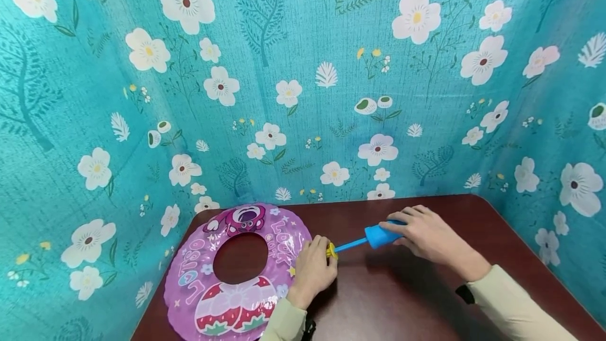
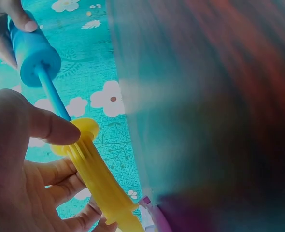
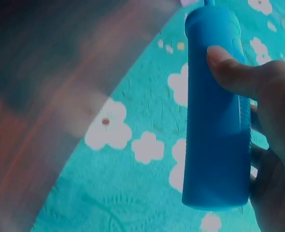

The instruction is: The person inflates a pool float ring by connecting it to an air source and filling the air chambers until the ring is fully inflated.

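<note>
A hand air pump with a blue barrel (image 1: 381,234) and a yellow nozzle end (image 2: 99,179) slants over the table, its blue rod (image 1: 351,244) drawn out between the two. My left hand (image 1: 314,267) holds the yellow part, the thumb along it near the flange. My right hand (image 1: 423,233) grips the blue barrel, thumb on top and fingers on the far side in the right wrist view. A purple inflated swim ring (image 1: 189,299) with strawberry and bear prints lies left of the left hand. In the left wrist view the yellow tip points down by the purple edge (image 2: 157,215).
A dark red-brown table (image 1: 379,304) lies under the ring and both hands. Teal floral curtains (image 1: 303,99) stand round its back and sides. A black band (image 1: 465,294) shows under the right sleeve.
</note>
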The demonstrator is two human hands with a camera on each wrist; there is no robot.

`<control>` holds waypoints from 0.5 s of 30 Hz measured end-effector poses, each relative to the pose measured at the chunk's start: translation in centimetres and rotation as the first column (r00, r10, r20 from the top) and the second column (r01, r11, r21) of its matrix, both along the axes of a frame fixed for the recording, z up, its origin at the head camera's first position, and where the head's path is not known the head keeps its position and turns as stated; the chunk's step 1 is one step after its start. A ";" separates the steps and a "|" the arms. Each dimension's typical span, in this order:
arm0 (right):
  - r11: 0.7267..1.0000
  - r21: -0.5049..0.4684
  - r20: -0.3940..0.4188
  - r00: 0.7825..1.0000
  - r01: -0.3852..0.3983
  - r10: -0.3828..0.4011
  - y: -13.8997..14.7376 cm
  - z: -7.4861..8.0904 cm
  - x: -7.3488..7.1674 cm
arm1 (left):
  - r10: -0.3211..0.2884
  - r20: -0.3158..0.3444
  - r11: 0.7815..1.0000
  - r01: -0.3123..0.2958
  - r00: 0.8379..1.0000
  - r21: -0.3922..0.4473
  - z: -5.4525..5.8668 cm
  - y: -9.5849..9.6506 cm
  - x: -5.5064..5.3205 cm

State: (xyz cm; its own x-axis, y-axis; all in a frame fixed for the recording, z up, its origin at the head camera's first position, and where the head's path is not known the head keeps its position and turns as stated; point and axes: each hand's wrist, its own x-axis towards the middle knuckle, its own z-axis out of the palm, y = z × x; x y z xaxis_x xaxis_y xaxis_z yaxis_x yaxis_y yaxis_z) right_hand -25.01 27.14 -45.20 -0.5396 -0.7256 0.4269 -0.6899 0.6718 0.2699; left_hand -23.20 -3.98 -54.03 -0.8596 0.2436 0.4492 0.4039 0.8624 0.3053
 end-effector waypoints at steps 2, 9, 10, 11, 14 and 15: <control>1.000 0.001 0.006 1.000 0.002 -0.002 0.5 0.4 0.0 | -0.001 0.003 1.000 0.001 1.000 -0.003 0.0 0.0 -0.1; 0.997 0.075 -0.039 0.999 -0.018 0.021 -1.8 -0.9 -0.2 | 0.003 -0.044 0.999 -0.005 0.999 -0.037 -0.2 0.0 -0.2; 0.996 0.083 -0.047 0.999 -0.022 0.026 -2.4 -1.4 -0.2 | 0.003 -0.051 0.999 -0.005 0.999 -0.044 -0.2 0.0 -0.2; 0.995 0.092 -0.056 0.998 -0.025 0.030 -3.0 -1.7 -0.2 | 0.001 -0.056 0.999 -0.004 0.998 -0.050 -0.3 0.1 -0.2; 0.993 0.112 -0.074 0.997 -0.027 0.035 -4.7 -2.8 -0.1 | -0.001 -0.056 0.998 -0.003 0.998 -0.059 -0.5 0.1 -0.2; 0.993 0.115 -0.076 0.997 -0.026 0.035 -5.3 -3.2 -0.1 | 0.000 -0.050 0.998 -0.003 0.999 -0.060 -0.5 0.2 -0.2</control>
